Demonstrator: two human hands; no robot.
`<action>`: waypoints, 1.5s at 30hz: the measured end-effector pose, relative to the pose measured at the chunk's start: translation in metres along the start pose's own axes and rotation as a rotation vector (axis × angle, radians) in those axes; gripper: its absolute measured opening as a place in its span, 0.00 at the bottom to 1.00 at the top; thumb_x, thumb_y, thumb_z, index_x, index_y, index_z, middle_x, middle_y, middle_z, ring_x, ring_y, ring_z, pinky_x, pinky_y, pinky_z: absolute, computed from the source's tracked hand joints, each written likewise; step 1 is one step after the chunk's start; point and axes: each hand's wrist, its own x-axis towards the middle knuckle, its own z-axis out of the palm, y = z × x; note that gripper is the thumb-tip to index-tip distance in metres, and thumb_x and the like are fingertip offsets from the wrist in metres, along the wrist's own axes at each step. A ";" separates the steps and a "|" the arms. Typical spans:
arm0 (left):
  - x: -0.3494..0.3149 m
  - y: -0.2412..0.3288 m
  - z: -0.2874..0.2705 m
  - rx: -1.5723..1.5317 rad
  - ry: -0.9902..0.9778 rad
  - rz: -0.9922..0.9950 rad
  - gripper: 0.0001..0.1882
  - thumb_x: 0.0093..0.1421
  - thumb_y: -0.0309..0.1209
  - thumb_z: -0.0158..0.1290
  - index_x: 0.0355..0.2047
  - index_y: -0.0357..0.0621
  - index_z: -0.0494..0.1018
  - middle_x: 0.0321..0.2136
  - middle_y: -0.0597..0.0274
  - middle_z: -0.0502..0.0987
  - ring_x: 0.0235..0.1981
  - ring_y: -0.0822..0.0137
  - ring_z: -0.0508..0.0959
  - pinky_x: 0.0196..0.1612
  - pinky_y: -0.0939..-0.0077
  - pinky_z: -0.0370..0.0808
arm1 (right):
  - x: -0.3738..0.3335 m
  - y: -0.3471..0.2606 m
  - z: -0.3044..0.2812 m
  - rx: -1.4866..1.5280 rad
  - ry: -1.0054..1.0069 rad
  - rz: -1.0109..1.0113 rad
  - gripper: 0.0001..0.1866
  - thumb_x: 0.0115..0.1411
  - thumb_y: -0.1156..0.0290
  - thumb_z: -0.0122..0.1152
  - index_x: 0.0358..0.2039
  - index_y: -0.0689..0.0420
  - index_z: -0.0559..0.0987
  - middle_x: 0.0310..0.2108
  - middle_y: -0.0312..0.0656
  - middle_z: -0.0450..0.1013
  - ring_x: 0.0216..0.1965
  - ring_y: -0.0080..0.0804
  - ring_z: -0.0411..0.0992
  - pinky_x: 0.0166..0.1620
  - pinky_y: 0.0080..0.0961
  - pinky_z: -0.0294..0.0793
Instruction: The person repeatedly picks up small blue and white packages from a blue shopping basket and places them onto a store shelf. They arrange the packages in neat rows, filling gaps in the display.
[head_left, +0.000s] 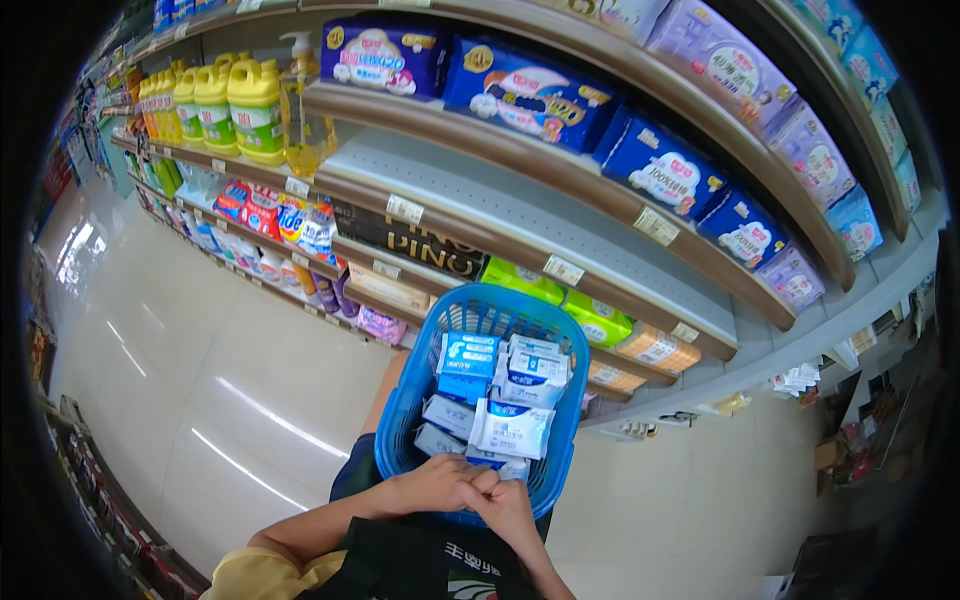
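At the near end of a blue perforated plastic basket (405, 425), the left hand (435, 485) and right hand (503, 505) meet, fingers overlapping; whether either grips the rim cannot be determined. Blue-and-white rectangular soft packets (512, 430) lie inside. Beyond stands grey, brown-edged shelving (500, 200).

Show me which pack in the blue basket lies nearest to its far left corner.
The light-blue pack in the basket: its face is bluer than the white packs to its right and greyish packs below it in the picture.
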 end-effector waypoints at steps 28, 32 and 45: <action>0.012 -0.096 -0.014 0.050 0.090 -0.539 0.32 0.52 0.19 0.61 0.60 0.41 0.70 0.57 0.45 0.72 0.55 0.43 0.73 0.58 0.56 0.73 | 0.083 -0.022 0.002 -0.244 -0.059 -0.133 0.21 0.68 0.66 0.60 0.60 0.57 0.75 0.67 0.54 0.62 0.67 0.56 0.62 0.67 0.45 0.63; -0.016 -0.093 0.011 -0.018 0.072 -0.481 0.28 0.55 0.24 0.60 0.57 0.39 0.72 0.45 0.42 0.80 0.44 0.44 0.81 0.50 0.56 0.78 | 0.081 0.001 0.018 -0.364 -0.101 -0.080 0.22 0.67 0.62 0.62 0.58 0.56 0.77 0.67 0.53 0.63 0.67 0.54 0.63 0.67 0.42 0.63; -0.004 -0.083 -0.005 0.032 -0.053 -0.510 0.06 0.54 0.27 0.63 0.32 0.40 0.80 0.29 0.48 0.82 0.34 0.51 0.82 0.36 0.58 0.77 | 0.072 -0.016 -0.003 -0.331 0.094 -0.105 0.09 0.62 0.68 0.65 0.30 0.59 0.85 0.32 0.45 0.81 0.38 0.46 0.79 0.44 0.37 0.77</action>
